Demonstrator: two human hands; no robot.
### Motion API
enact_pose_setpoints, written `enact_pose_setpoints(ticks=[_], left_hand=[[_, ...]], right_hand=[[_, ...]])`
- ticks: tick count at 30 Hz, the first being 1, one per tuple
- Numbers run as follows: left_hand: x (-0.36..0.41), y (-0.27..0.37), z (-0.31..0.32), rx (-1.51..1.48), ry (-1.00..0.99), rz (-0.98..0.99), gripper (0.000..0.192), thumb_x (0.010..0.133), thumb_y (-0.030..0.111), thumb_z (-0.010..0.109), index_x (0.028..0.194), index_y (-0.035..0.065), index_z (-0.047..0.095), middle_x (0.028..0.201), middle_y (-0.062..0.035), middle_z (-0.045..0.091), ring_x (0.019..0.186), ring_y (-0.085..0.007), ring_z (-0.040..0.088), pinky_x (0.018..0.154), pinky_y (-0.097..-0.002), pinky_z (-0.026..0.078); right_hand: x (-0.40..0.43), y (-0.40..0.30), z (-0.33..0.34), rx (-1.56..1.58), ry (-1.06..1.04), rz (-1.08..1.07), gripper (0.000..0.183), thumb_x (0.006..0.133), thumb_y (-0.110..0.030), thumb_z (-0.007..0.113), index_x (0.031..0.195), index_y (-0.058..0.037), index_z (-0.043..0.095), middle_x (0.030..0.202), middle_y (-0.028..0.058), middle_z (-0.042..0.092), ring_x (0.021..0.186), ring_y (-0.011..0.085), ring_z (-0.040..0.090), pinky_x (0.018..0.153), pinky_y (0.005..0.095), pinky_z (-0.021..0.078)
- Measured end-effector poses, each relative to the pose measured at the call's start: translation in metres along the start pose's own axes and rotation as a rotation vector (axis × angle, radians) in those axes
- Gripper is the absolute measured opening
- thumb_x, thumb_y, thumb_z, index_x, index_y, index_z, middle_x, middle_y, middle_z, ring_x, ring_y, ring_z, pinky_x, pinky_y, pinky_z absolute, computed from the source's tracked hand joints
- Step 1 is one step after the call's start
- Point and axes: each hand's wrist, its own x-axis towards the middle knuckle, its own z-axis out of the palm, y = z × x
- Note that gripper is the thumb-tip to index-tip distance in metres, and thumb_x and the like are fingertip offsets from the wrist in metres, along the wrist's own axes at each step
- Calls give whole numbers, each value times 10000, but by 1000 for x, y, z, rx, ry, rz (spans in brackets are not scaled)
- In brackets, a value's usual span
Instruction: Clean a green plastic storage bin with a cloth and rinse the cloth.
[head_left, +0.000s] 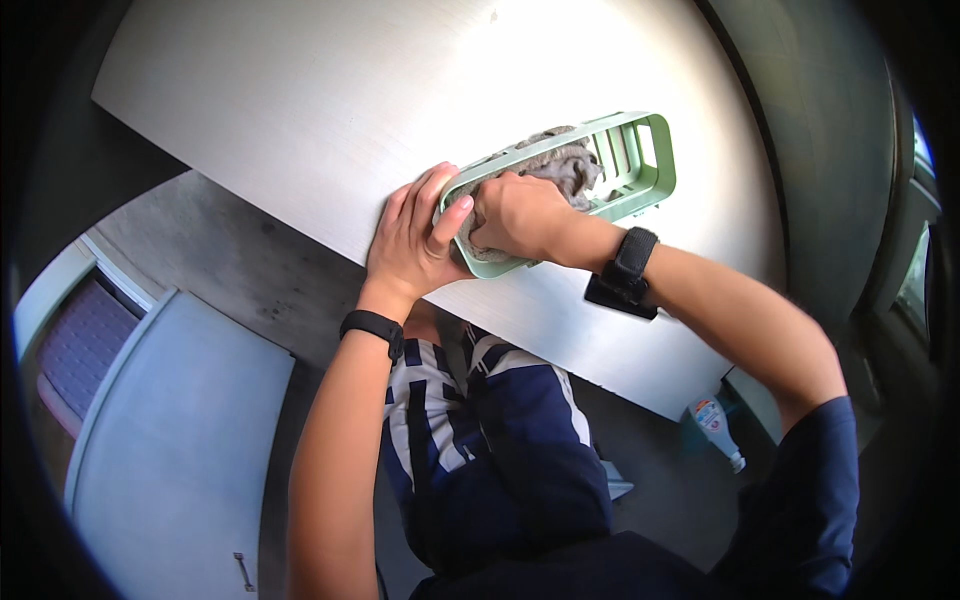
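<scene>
A light green slotted plastic basket (664, 154) lies at an angle on the white table. Grey fabric (574, 176), bunched and folded, fills its nearer left part, while slots show in the bare right end. My left hand (416, 229) is wrapped around the basket's left end, its thumb over the rim. Inside the basket, my right hand (517, 214) has its fingers curled into the grey fabric, and the fingertips are hidden.
The white table (300, 97) has its front edge close to my legs. A bottle with a label (712, 424) is low at the right, below the table. To the left are a pale cabinet-like panel (180, 442) with a handle and a purple cushioned seat (90, 345).
</scene>
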Motion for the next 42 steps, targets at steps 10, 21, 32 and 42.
enact_pose_setpoints(ticks=[10, 21, 32, 42], left_hand=[[-3, 3, -7, 3, -23, -22, 1068, 611, 406, 926, 1405, 295, 221, 1474, -141, 409, 1341, -351, 486, 1030, -477, 425], [-1, -3, -8, 31, 0, 10, 1052, 636, 419, 902, 1427, 281, 223, 1446, -142, 431, 1323, -340, 504, 1027, -459, 423], [9, 4, -14, 55, 1, 47, 989, 674, 358, 886, 1404, 253, 227, 1408, -143, 467, 1303, -371, 525, 1003, -480, 423], [26, 1, -22, 71, 17, 80, 954, 703, 329, 865, 1404, 231, 226, 1391, -172, 487, 1282, -384, 539, 994, -478, 423]], right_hand=[[2, 0, 14, 974, 182, 234, 207, 861, -165, 715, 932, 28, 741, 777, 171, 721, 748, 230, 710, 725, 375, 554], [1, -11, -7, 293, -8, 150, 327, 932, -292, 617, 1053, -7, 720, 1052, 225, 724, 1011, 356, 709, 878, 442, 559], [-9, -5, -1, 152, 18, 134, 328, 834, -310, 620, 965, -36, 746, 1009, 204, 735, 976, 368, 714, 896, 445, 548], [2, -4, 6, 581, 178, 237, 368, 865, -392, 643, 908, -43, 751, 931, 235, 723, 938, 414, 697, 849, 473, 555]])
